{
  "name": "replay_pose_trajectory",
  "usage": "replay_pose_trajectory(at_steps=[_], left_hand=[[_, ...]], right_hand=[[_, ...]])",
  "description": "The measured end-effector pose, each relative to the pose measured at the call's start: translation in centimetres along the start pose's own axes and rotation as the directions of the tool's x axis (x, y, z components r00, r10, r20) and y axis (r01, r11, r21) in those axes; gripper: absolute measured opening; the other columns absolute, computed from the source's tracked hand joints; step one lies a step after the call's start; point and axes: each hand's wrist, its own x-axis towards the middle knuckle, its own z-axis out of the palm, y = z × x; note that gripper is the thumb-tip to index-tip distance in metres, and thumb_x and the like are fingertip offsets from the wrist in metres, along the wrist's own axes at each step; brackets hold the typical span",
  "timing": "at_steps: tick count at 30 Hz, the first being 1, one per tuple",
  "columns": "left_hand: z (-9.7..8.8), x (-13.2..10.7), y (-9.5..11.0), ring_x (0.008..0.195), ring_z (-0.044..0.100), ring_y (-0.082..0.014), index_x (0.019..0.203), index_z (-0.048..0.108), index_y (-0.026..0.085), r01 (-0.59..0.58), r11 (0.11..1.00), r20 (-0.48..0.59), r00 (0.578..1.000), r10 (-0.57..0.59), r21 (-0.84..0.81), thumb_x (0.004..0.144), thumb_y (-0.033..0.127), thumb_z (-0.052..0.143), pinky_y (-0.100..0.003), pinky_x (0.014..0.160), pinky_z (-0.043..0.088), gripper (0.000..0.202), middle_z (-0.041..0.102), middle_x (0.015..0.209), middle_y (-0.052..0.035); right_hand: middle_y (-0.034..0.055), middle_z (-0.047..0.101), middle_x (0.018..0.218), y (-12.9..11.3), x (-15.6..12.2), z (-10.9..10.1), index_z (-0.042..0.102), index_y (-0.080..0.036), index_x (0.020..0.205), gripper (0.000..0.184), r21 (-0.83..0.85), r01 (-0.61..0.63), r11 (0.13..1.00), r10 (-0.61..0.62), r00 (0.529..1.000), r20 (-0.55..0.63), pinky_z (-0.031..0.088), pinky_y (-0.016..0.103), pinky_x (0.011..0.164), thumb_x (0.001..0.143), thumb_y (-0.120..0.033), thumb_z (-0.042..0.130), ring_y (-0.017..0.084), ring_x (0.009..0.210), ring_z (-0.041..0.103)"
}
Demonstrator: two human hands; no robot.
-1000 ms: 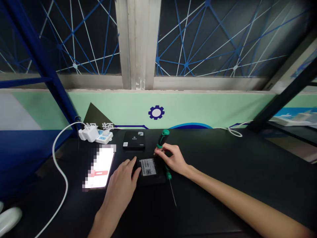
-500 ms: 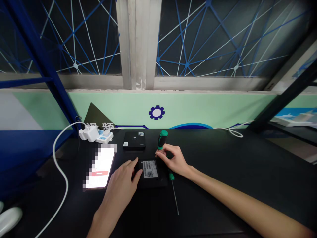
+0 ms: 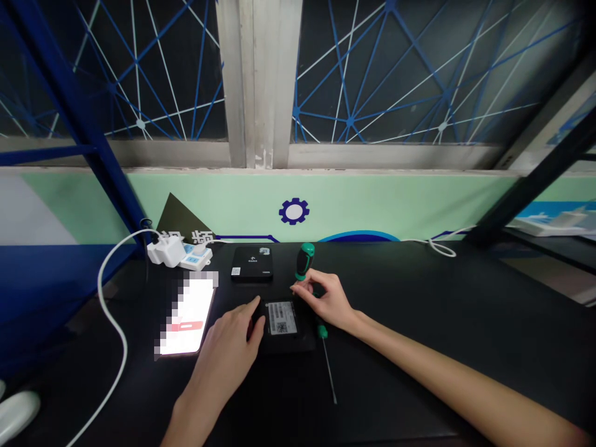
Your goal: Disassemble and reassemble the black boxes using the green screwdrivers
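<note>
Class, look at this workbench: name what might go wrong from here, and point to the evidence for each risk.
The upright screwdriver in the right hand might slip and scratch the labelled black box.

The box could shift or turn, as the left hand steadies it only at its left side.

The second screwdriver lies close by the right hand, which might knock it.

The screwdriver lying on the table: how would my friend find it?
On the black table, find the right hand. Partly hidden behind it lies the green-handled screwdriver. Unlike the upright screwdriver in that hand, its long metal shaft shows, pointing toward the person.
</note>
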Motion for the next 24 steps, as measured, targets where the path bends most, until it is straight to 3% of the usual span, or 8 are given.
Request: replay_pose_trajectory(at_steps=[13, 19, 24], left_hand=[[-0.1, 0.0, 0.0, 0.099, 0.068, -0.0273, 0.147, 0.049, 0.022, 0.03, 0.998, 0.043, 0.999, -0.032, 0.051, 0.099, 0.04, 0.038, -0.034, 0.076, 0.049, 0.052, 0.072, 0.105, -0.0094], [-0.1, -0.2, 0.2, 0.1, 0.067, -0.028, 0.149, 0.045, 0.021, 0.037, 0.998, 0.05, 0.998, -0.04, 0.045, 0.1, 0.04, 0.035, -0.036, 0.078, 0.049, 0.054, 0.071, 0.102, -0.0094], [-0.2, -0.3, 0.3, 0.098, 0.069, -0.0271, 0.152, 0.039, 0.025, 0.031, 0.999, 0.048, 0.998, -0.033, 0.043, 0.1, 0.039, 0.035, -0.033, 0.074, 0.048, 0.054, 0.072, 0.104, -0.0084]], right_hand=[[-0.0001, 0.063, 0.062, 0.1, -0.1, 0.0, 0.054, -0.02, 0.067, 0.033, 0.007, -0.02, 1.0, 0.02, 1.0, -0.022, 0.045, 0.024, 0.052, 0.088, -0.04, 0.07, 0.012, 0.053, 0.054], [0.005, 0.073, 0.072, -0.6, 0.0, -0.4, 0.064, -0.018, 0.075, 0.026, 0.025, 0.029, 0.999, -0.03, 0.999, 0.042, 0.047, 0.026, 0.057, 0.095, -0.034, 0.061, 0.014, 0.058, 0.059], [0.0059, 0.074, 0.07, -0.7, 0.1, -0.5, 0.071, -0.018, 0.08, 0.029, 0.033, 0.049, 0.998, -0.051, 0.998, 0.04, 0.048, 0.028, 0.056, 0.096, -0.038, 0.059, 0.016, 0.058, 0.06]])
